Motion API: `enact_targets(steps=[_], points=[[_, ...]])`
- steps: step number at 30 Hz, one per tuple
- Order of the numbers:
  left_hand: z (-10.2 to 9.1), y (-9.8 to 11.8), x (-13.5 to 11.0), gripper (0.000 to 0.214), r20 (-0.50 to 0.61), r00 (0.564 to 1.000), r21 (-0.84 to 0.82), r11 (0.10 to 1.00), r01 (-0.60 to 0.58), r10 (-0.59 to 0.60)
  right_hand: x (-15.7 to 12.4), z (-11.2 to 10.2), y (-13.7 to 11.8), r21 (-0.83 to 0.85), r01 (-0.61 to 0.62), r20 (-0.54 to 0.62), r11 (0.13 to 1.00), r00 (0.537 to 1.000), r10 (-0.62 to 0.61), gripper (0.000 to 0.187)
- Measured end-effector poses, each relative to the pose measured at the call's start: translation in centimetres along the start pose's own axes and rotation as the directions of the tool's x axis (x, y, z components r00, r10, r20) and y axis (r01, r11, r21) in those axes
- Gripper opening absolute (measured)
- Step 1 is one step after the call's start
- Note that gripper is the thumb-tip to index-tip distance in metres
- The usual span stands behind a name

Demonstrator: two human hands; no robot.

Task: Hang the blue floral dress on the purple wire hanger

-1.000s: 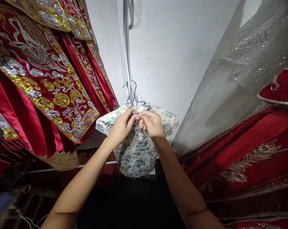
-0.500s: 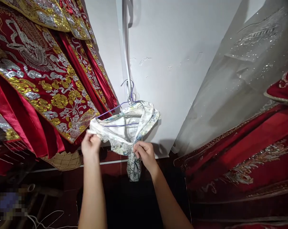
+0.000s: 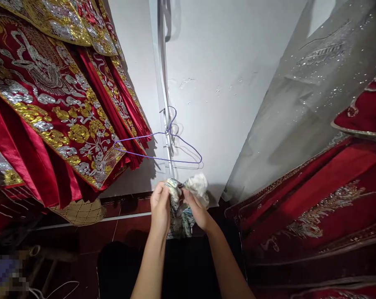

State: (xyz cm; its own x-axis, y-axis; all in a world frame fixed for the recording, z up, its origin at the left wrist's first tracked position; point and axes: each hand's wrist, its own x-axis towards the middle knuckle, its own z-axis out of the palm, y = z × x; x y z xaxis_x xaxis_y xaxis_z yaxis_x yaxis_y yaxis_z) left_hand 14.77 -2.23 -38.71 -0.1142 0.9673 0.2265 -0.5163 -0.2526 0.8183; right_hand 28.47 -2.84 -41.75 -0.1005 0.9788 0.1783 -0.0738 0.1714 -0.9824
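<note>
A bunched floral garment (image 3: 197, 185), pale with blue-green print, is gripped between my two hands just below the hanger. My left hand (image 3: 160, 200) has its fingers closed on the left side of the cloth. On the other side my right hand (image 3: 196, 207) pinches the fabric near its middle. Part of the cloth dangles beneath the hands, and its full shape is hidden by folds. Above it, a bare purple wire hanger (image 3: 158, 158) hangs from a white upright bar (image 3: 162, 62), apart from the garment.
Red robes with gold and silver embroidery (image 3: 79, 133) hang at the left. To the right are a sparkling white gown (image 3: 287, 108) and red beaded garments (image 3: 318, 199). A white wall (image 3: 219, 62) stands behind. Cables (image 3: 63, 284) lie at lower left.
The floral garment has come off the purple hanger and is now gathered in both hands. My left hand has moved right and down, close to my right hand.
</note>
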Motion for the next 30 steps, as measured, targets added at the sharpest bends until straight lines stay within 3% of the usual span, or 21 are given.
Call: enact_targets(steps=[4, 6, 9, 11, 13, 14, 16, 18, 20, 22, 24, 27, 30], points=[[0.6, 0.6, -0.6, 0.023, 0.114, 0.984, 0.346, 0.923, -0.17, 0.138, -0.4, 0.9, -1.5, 0.086, -0.003, 0.306, 0.996, 0.952, -0.023, 0.034], [0.0, 0.9, -0.1, 0.023, 0.195, 0.971, 0.389, 0.897, -0.208, 0.14, 0.0, 0.9, -2.3, 0.007, 0.016, 0.35, 1.0, 0.937, -0.017, 0.022], [-1.4, 1.3, 0.6, 0.035, 0.34, 0.94, 0.419, 0.899, -0.126, -0.027, 1.2, -0.5, -3.9, -0.149, 0.04, 0.321, 0.988, 0.947, 0.01, 0.012], [-2.4, 1.5, 0.8, 0.036, 0.427, 0.889, 0.495, 0.866, -0.074, -0.169, 2.4, -2.4, -5.6, -0.163, 0.042, 0.243, 0.986, 0.97, -0.002, 0.013], [-3.6, 2.1, 1.0, 0.027, 0.455, 0.866, 0.583, 0.805, -0.113, -0.208, 4.0, -4.6, -7.8, -0.09, 0.119, 0.08, 0.989, 0.991, -0.111, 0.011], [-4.1, 2.5, 1.1, 0.023, 0.449, 0.873, 0.619, 0.771, -0.149, -0.191, 5.0, -5.5, -8.8, -0.046, 0.201, -0.019, 0.978, 0.979, -0.202, 0.008], [-5.0, 3.7, 1.5, 0.02, 0.429, 0.891, 0.686, 0.696, -0.211, -0.152, 7.5, -6.5, -10.0, 0.046, 0.365, -0.204, 0.93, 0.915, -0.349, 0.006], [-5.4, 5.1, 1.9, 0.028, 0.428, 0.893, 0.754, 0.6, -0.266, -0.142, 10.3, -6.0, -9.5, 0.157, 0.391, -0.292, 0.907, 0.895, -0.336, 0.015], [-5.4, 6.2, 2.3, 0.036, 0.428, 0.898, 0.804, 0.499, -0.325, -0.106, 13.0, -4.4, -7.4, 0.202, 0.253, -0.224, 0.946, 0.952, -0.206, 0.019], [-5.3, 6.6, 2.6, 0.044, 0.403, 0.914, 0.832, 0.43, -0.35, -0.036, 15.0, -2.5, -4.5, 0.062, 0.079, -0.076, 0.995, 0.994, -0.074, 0.029], [-5.4, 6.5, 2.7, 0.049, 0.351, 0.936, 0.849, 0.43, -0.306, -0.025, 16.3, -1.3, -1.9, -0.145, 0.035, -0.017, 0.989, 0.999, -0.037, 0.036], [-6.8, 5.3, 2.4, 0.048, 0.307, 0.934, 0.861, 0.47, -0.192, -0.182, 16.6, -1.9, 0.0, -0.276, 0.048, 0.006, 0.96, 0.999, -0.048, 0.037], [-9.4, 3.7, 1.3, 0.035, 0.332, 0.843, 0.898, 0.415, -0.145, -0.424, 15.4, -4.6, -0.2, -0.329, 0.052, 0.022, 0.943, 0.999, -0.047, 0.034]])
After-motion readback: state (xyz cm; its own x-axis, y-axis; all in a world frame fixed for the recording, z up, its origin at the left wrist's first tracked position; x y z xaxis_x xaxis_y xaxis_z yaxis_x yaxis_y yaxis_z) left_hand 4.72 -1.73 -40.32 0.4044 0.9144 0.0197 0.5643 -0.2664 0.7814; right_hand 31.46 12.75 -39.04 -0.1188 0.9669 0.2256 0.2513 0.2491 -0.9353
